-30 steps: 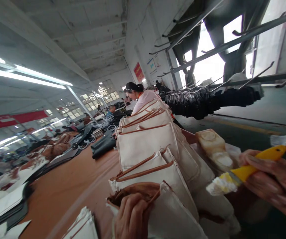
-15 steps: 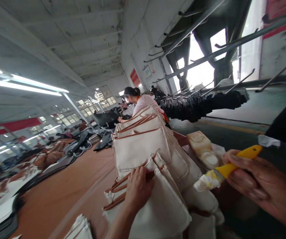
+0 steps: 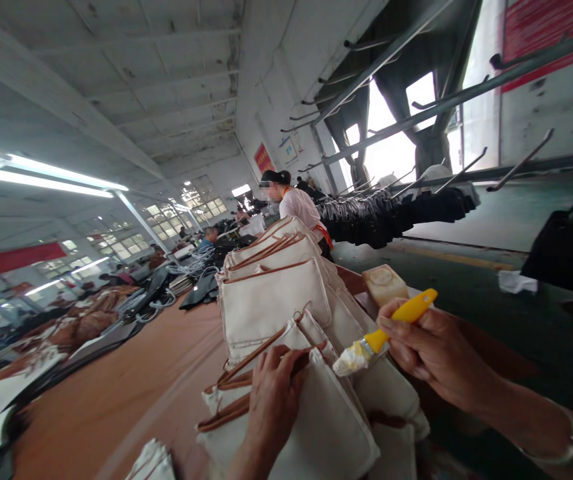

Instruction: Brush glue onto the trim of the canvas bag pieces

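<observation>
Cream fabric pieces with brown trim (image 3: 271, 300) lie overlapped in a long stack running away from me. My left hand (image 3: 275, 393) is closed on the brown-edged top of a near cream piece (image 3: 329, 420), thumb and fingers at its edge. My right hand (image 3: 431, 350) grips the yellow handle of a brush (image 3: 404, 320). White paste coats the bristles, which hang close to the right end of that brown edge; whether they touch it cannot be made out. Behind my right hand stands a whitish block-like container (image 3: 385, 283), partly hidden.
The stack rests on a brown tabletop (image 3: 131, 380). Dark and brown goods (image 3: 91, 320) are heaped along its left side. A person in a pink top (image 3: 300, 207) stands past the stack. At the right, a metal rack (image 3: 391, 137) holds dark pieces.
My right hand has moved left with the brush, bringing the bristles near the piece under my left hand. My left hand keeps its hold. The person beyond the stack is more upright.
</observation>
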A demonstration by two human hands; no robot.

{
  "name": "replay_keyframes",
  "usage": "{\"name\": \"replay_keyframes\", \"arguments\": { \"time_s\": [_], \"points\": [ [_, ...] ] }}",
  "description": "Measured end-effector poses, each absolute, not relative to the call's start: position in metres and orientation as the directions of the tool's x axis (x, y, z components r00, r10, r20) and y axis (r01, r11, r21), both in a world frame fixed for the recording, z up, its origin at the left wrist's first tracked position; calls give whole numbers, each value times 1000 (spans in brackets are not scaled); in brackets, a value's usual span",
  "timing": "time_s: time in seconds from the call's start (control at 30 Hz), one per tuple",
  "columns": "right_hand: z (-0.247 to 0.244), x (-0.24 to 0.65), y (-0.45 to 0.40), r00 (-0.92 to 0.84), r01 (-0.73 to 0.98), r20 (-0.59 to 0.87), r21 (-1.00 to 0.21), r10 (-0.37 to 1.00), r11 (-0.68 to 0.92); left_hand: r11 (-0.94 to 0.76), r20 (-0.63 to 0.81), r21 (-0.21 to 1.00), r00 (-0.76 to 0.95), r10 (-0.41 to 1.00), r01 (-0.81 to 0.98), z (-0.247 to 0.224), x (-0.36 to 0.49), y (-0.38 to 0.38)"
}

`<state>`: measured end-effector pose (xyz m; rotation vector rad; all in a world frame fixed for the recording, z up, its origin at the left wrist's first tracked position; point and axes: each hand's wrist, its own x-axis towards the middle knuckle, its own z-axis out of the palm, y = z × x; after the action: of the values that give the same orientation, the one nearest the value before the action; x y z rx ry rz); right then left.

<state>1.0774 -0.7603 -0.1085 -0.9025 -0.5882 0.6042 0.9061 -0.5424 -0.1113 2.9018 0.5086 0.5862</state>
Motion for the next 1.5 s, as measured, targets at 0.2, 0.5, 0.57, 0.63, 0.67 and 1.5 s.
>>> {"name": "replay_keyframes", "arguments": {
  "time_s": [0.2,0.5,0.57,0.63,0.67,1.5],
  "points": [
    [-113,1080,-769,716,-239,188,-839,673,489,-918,359,159,845,396,363,-128,916,-544],
    [-121,1080,-771,739,-256,148,-840,657,478,-838,160,406,874,458,365,-124,926,-543],
    [-124,1079,-770,742,-241,149,-851,654,467,-828,139,426,878,458,364,-126,926,-544],
    [-127,1080,-770,747,-230,146,-858,649,459,-818,128,439,876,466,371,-127,925,-546],
    [-128,1080,-770,748,-227,146,-860,648,457,-811,123,451,874,470,373,-127,925,-548],
    [-118,1070,-768,727,157,300,-948,618,276,-664,146,727,906,398,175,-119,914,-594]
  ]
}}
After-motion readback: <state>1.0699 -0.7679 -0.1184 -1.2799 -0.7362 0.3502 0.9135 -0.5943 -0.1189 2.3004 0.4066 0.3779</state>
